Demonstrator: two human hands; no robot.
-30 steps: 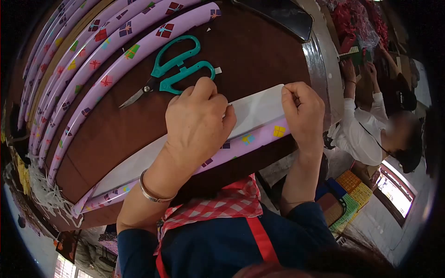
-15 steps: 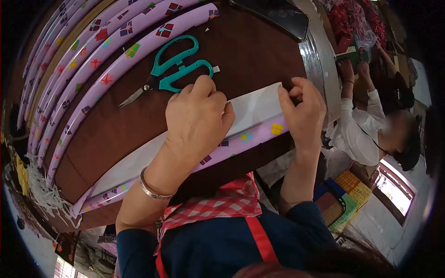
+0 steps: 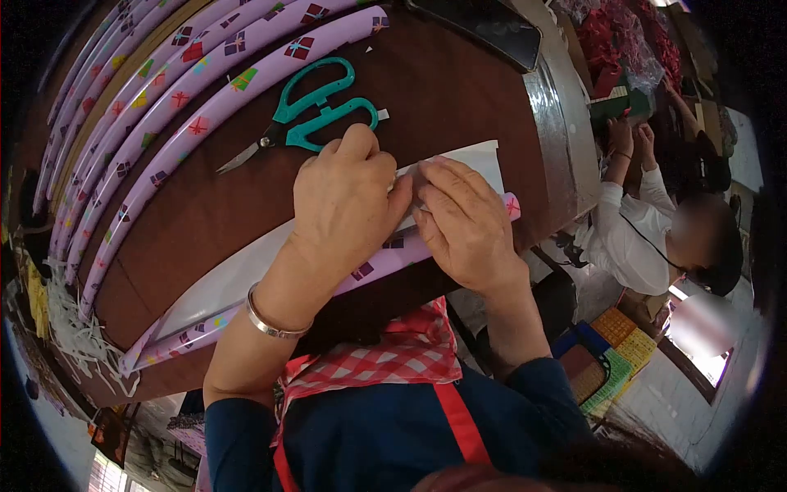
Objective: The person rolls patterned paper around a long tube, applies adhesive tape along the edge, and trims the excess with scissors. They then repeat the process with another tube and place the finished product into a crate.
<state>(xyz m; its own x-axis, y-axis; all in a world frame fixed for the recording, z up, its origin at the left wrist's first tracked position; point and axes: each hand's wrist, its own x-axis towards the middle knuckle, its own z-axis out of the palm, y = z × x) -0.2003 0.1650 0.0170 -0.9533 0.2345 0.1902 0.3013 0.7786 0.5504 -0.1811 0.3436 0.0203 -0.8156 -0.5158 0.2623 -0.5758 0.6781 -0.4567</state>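
- Left hand (image 3: 343, 201): curled, thumb against forefinger at the sheet's middle; whether paper is pinched between them cannot be told.
- Right hand (image 3: 471, 217): fingers bent over the sheet just beside it, thumb below; a firm grip cannot be confirmed.
- Gift-print wrapping paper (image 3: 418, 248): under both hands, along the table's near edge, its white reverse (image 3: 229, 279) uppermost and a glossy lilac band nearest the body. Likely faults: a skewed fold or crease if the hands pull unevenly; a slide off the edge if pressed bodyward. The thin paper could tear under a sharp tug.
- Scissors (image 3: 288, 111): just beyond the left hand, teal looped handles, pointed metal blades parted; a forward sweep of the knuckles could knock them.
- Lilac-wrapped strips (image 3: 178, 152): long, smooth, rounded, appearing curved; crowding may scuff them.
- Brown table covering (image 3: 459, 107): matte, contrasting with the clear plastic (image 3: 551, 123) at the right.
- Smartphone (image 3: 484, 34): flat, dark, at the far edge.
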